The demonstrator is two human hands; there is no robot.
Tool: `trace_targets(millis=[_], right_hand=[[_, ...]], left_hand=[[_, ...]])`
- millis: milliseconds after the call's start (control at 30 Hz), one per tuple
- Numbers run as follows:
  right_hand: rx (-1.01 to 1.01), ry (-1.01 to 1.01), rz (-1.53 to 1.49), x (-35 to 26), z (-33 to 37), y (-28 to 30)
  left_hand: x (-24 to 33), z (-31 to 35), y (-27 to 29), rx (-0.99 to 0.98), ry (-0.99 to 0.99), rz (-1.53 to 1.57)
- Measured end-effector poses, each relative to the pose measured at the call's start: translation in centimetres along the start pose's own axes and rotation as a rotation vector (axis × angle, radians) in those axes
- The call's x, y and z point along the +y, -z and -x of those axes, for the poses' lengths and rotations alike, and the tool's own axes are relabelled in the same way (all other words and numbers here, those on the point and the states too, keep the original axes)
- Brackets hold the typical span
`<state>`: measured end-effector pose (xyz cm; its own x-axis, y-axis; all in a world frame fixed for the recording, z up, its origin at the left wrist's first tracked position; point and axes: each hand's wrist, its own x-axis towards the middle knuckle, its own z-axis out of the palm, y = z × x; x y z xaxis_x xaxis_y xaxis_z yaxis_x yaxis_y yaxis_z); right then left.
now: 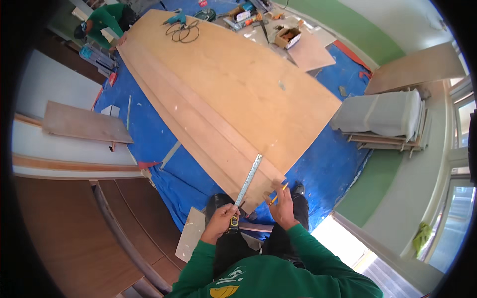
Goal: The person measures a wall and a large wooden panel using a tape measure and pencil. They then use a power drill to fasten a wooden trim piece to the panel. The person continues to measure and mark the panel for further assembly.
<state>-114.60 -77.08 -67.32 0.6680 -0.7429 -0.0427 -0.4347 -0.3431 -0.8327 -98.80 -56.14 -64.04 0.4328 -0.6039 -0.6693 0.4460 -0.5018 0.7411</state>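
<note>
My left hand [220, 221] is closed around a tape measure [233, 224] with a black and yellow case. Its pale blade [248, 180] is drawn out and lies across a long narrow board [208, 134] at the near end. That board rests along the left side of a large plywood sheet [238, 94]. In my right hand [283, 210] a yellow pencil [278, 193] is pinched between the fingers, beside the board's near corner. The pencil's tip is too small to make out.
At the far end a co-worker in green [107, 22] bends over the boards. A corded drill [176, 20] lies on the sheet. Blue covering [338, 159] spreads over the floor. Covered, stacked panels [377, 114] stand to the right; a cardboard box [287, 37] sits beyond the sheet.
</note>
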Motion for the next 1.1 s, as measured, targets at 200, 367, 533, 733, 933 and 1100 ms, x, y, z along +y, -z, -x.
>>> trace_targets(millis=[200,367,533,733,933,1100], right_hand=[[-0.164,0.077,0.027,-5.9,-2.0,11.7],[-0.437,-0.026,0.01,-8.9,-3.9,19.4],[-0.652,-0.093,0.264,-5.9,-5.4,22.1],[-0.673,0.029,-0.011,-1.7,-7.1,23.3],[-0.857,-0.001,0.415,-6.7,-16.5,29.0],[-0.768,0.415,0.637,0.0,-25.8,34.0]], left_hand=[[8.7,4.2,-6.0,-0.044,0.104,0.191],[13.0,6.5,-10.6,-0.068,0.137,0.415],[13.0,5.1,-13.2,0.008,0.067,0.51],[12.2,3.7,-13.9,0.053,0.088,0.443],[13.6,1.6,-16.5,0.111,0.139,0.404],[14.2,-3.5,-23.4,0.201,0.071,0.489]])
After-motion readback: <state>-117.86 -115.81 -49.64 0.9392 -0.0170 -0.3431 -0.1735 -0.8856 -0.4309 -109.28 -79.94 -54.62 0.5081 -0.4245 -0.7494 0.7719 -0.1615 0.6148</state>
